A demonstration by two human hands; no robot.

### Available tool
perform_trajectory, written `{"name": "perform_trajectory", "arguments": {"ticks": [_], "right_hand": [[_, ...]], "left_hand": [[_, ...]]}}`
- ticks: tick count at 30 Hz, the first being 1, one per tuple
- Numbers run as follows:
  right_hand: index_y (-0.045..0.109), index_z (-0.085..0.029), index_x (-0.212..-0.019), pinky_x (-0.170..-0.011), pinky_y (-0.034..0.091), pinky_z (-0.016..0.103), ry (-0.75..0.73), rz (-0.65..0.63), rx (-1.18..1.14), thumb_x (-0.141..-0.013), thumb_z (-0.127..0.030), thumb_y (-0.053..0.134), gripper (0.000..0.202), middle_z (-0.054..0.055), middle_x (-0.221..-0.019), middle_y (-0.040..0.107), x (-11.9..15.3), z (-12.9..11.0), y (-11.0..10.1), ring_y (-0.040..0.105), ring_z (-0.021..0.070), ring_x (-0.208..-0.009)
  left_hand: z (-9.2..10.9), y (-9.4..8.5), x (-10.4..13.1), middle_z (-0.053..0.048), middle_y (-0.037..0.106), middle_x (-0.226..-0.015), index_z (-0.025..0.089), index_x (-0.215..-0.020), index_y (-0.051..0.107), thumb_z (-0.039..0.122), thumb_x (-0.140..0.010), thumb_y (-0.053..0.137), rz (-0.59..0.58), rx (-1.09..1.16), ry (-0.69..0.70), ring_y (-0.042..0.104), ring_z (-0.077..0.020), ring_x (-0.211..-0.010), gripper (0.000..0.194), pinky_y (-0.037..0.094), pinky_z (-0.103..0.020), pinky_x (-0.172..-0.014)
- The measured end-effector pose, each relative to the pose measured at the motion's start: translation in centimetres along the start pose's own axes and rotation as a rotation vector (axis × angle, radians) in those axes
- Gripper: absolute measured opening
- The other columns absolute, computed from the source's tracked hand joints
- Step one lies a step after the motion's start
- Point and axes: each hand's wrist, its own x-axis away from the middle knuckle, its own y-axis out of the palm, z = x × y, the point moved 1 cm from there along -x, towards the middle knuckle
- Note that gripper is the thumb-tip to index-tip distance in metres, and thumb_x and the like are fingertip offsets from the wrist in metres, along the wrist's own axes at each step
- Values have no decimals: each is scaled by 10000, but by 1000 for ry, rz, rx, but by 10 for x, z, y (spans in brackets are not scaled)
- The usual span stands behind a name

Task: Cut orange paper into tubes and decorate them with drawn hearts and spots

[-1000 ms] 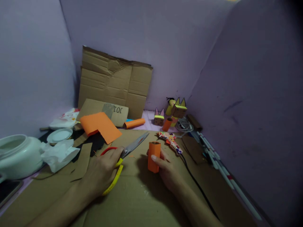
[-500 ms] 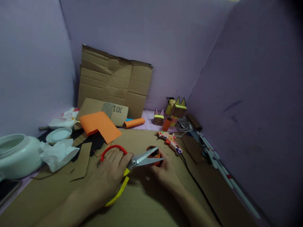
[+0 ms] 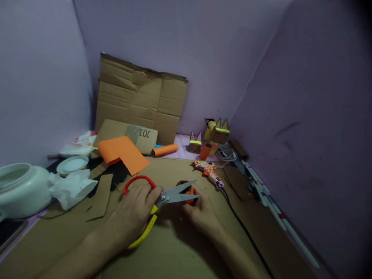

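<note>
My left hand (image 3: 139,203) is closed on the scissors (image 3: 163,198), which have one red and one yellow handle. The blades are spread apart and point right, across the top of an orange tube (image 3: 189,190). My right hand (image 3: 202,211) grips that tube from its right side, above the cardboard sheet (image 3: 162,255). The tube's dark open end faces up, partly hidden by the blades. Past my right hand lies a patterned glue gun (image 3: 209,172) with a black cord.
Orange paper (image 3: 124,153), a cardboard strip (image 3: 102,195), crumpled white paper (image 3: 74,188) and a white pot (image 3: 26,193) are at left. Behind are an orange roll (image 3: 165,150), a standing orange tube (image 3: 205,151) and cardboard figures (image 3: 220,135). Striped sticks (image 3: 279,215) lie right.
The scissor blades have closed slightly, and the yellow handle has moved up a little. The orange tube has shifted slightly left in my right hand.
</note>
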Motion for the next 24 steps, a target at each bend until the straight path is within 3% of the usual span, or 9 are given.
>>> {"name": "perform_trajectory", "arguments": {"ticks": [6,18,24], "right_hand": [[640,-190,-895,-633,449,223,-20,22,24,-672,-60,592,263,-20,-761,603,0,4,1,550,141,-701],[652,-190,-977,-682,478,242,30,25,3,-660,-52,570,355,22,-895,688,0,5,2,615,163,-773],[640,-186,-951,-701,465,243,13,23,10,-656,-82,565,322,-1,-844,642,-1,2,2,580,154,-757]], "left_hand": [[1,-2,-1,-95,540,-874,123,-1180,465,45,-824,412,-3,-61,20,516,-253,-795,369,445,-381,-692],[-7,2,4,-121,600,-931,133,-1240,456,37,-794,405,-52,27,31,555,-268,-839,459,487,-414,-741],[-8,4,9,-93,642,-945,189,-1262,463,35,-743,439,-78,175,-15,596,-250,-852,542,500,-342,-705]]}}
